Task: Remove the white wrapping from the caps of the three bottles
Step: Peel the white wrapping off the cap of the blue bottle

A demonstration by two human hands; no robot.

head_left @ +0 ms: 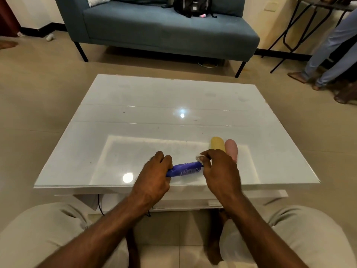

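A blue bottle lies sideways just above the near edge of the white table. My left hand grips its bottom end. My right hand is closed around the cap end, and its fingertips pinch the white wrapping that shows at the cap. Behind my right hand a yellow bottle and a pink bottle lie side by side on the table. Their cap ends are hidden by my right hand.
A blue sofa with a black backpack stands beyond the table. Another person's legs are at the far right beside a folding table's black frame. My knees sit below the table's near edge.
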